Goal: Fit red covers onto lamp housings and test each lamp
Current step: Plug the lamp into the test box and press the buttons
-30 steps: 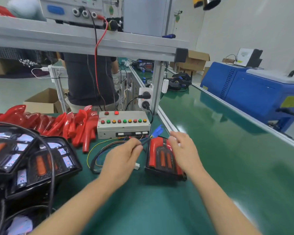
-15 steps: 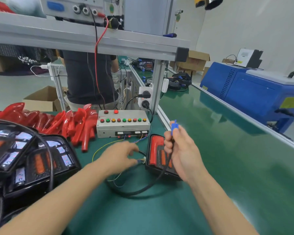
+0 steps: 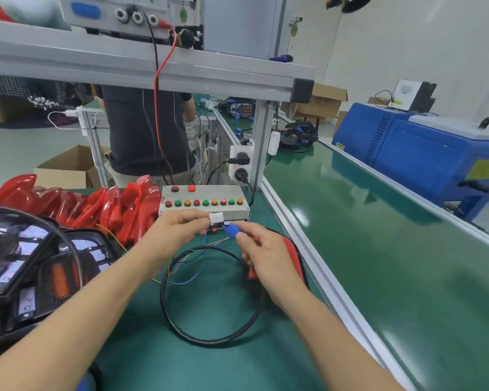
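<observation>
Green matting covers the workbench (image 3: 209,362), with a grey button-studded test box (image 3: 203,203) at its far edge. Just in front of the box, the left hand (image 3: 167,238) pinches a small white plastic connector (image 3: 216,218), and the right hand (image 3: 266,258) pinches a blue plug (image 3: 232,231) just beside it. Beneath the right hand lies the red-covered lamp (image 3: 292,255), its black cable (image 3: 209,331) looping toward the near edge. Loose red covers (image 3: 96,204) pile along the far left edge.
</observation>
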Demonstrator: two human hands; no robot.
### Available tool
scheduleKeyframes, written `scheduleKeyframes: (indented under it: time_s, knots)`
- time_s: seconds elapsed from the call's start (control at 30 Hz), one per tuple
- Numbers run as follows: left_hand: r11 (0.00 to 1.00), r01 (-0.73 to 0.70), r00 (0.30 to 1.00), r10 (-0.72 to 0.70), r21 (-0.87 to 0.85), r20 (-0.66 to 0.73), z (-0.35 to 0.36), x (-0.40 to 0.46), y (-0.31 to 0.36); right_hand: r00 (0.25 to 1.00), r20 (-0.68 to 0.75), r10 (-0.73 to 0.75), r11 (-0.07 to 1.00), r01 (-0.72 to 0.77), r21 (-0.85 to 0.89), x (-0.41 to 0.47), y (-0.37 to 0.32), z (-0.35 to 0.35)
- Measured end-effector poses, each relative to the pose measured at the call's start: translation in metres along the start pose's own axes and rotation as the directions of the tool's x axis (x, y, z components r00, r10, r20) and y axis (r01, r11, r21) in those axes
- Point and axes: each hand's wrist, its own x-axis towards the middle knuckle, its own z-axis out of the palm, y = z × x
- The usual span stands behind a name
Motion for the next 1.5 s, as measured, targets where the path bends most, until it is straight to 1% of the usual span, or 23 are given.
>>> scheduleKeyframes:
  time_s: [0.13, 0.27, 0.37, 0.47, 0.57, 0.67, 0.7, 0.73, 0.77, 0.8, 0.83, 0.87, 0.9, 0.93, 0.97, 1.0, 1.07, 1.13, 1.17, 1.27, 1.33, 1.4, 1.5]
  knots:
    - [0.998, -0.034, 0.999, 0.032, 0.046, 0.039, -0.008, -0.004, -0.003, 1.0, 0.022, -0.004, 0.999, 0.005, -0.04, 0.005, 0.0, 0.007]
    - [0.991, -0.015, 0.997, 0.003, 0.137, 0.083, -0.012, -0.003, -0.003, 0.999, 0.045, 0.004, 0.998, -0.002, -0.055, 0.006, 0.001, 0.003]
    - [0.976, -0.009, 0.986, -0.028, 0.219, 0.163, -0.012, -0.003, -0.002, 0.997, 0.072, -0.029, 0.99, 0.038, -0.135, 0.007, 0.0, 0.005]
    - [0.986, 0.044, 0.978, -0.075, 0.162, 0.196, -0.014, -0.003, -0.004, 0.997, 0.071, -0.042, 0.987, 0.052, -0.15, 0.007, 0.002, 0.008]
    - [0.982, 0.083, 0.969, -0.119, 0.169, 0.217, -0.015, -0.003, -0.008, 0.997, 0.051, -0.057, 0.968, 0.067, -0.241, 0.006, 0.002, 0.01]
    - [0.972, 0.112, 0.963, -0.158, 0.207, 0.219, -0.013, 0.0, -0.008, 0.992, 0.077, -0.104, 0.915, 0.126, -0.383, 0.004, -0.003, 0.013]
    - [0.964, 0.112, 0.963, -0.165, 0.242, 0.213, -0.012, 0.001, -0.008, 0.988, 0.068, -0.142, 0.898, 0.157, -0.41, 0.001, -0.004, 0.01]
    - [0.945, 0.099, 0.966, -0.166, 0.311, 0.197, -0.012, 0.004, -0.008, 0.985, 0.011, -0.174, 0.901, 0.164, -0.402, -0.002, -0.006, 0.004]
    - [0.91, 0.078, 0.974, -0.157, 0.408, 0.164, -0.013, 0.007, -0.009, 0.979, -0.099, -0.176, 0.915, 0.126, -0.384, -0.004, -0.006, -0.008]
    - [0.857, 0.058, 0.984, -0.135, 0.512, 0.114, -0.014, 0.009, -0.011, 0.965, -0.227, -0.133, 0.919, 0.034, -0.393, -0.006, -0.004, -0.024]
    - [0.795, 0.05, 0.993, -0.102, 0.604, 0.051, -0.015, 0.01, -0.012, 0.941, -0.336, -0.043, 0.896, -0.112, -0.43, -0.008, 0.0, -0.042]
    - [0.735, 0.056, 0.998, -0.061, 0.676, -0.017, -0.015, 0.01, -0.013, 0.912, -0.401, 0.083, 0.827, -0.287, -0.483, -0.012, 0.007, -0.06]
    - [0.677, 0.065, 0.997, -0.008, 0.733, -0.082, -0.013, 0.012, -0.015, 0.881, -0.425, 0.208, 0.728, -0.43, -0.534, -0.017, 0.013, -0.074]
    - [0.612, 0.064, 0.99, 0.063, 0.788, -0.13, -0.01, 0.013, -0.017, 0.857, -0.413, 0.308, 0.641, -0.508, -0.576, -0.021, 0.019, -0.083]
    - [0.536, 0.052, 0.98, 0.135, 0.843, -0.147, -0.006, 0.015, -0.019, 0.843, -0.386, 0.375, 0.597, -0.538, -0.595, -0.023, 0.025, -0.086]
    - [0.464, 0.034, 0.972, 0.189, 0.885, -0.137, -0.001, 0.018, -0.021, 0.838, -0.353, 0.417, 0.599, -0.545, -0.587, -0.023, 0.03, -0.085]
    - [0.384, -0.002, 0.973, 0.216, 0.923, -0.088, 0.009, 0.022, -0.026, 0.835, -0.279, 0.475, 0.664, -0.548, -0.509, -0.019, 0.034, -0.081]
    - [0.387, -0.002, 0.98, 0.183, 0.922, -0.075, 0.016, 0.024, -0.032, 0.82, -0.204, 0.535, 0.734, -0.571, -0.368, -0.012, 0.033, -0.078]
    - [0.405, 0.014, 0.983, 0.16, 0.914, -0.086, 0.019, 0.024, -0.036, 0.809, -0.177, 0.56, 0.747, -0.586, -0.314, -0.009, 0.032, -0.077]
    - [0.493, 0.094, 0.983, 0.094, 0.865, -0.16, 0.024, 0.022, -0.045, 0.791, -0.145, 0.595, 0.756, -0.612, -0.233, -0.005, 0.033, -0.077]
    - [0.58, 0.175, 0.967, 0.049, 0.795, -0.249, 0.027, 0.02, -0.051, 0.785, -0.155, 0.599, 0.774, -0.618, -0.136, -0.008, 0.033, -0.079]
    - [0.685, 0.274, 0.933, -0.018, 0.675, -0.36, 0.029, 0.019, -0.055, 0.782, -0.135, 0.609, 0.793, -0.604, 0.08, -0.012, 0.033, -0.083]
    - [0.8, 0.344, 0.875, -0.083, 0.492, -0.476, 0.035, 0.019, -0.057, 0.85, -0.053, 0.524, 0.79, -0.462, 0.403, -0.022, 0.032, -0.079]
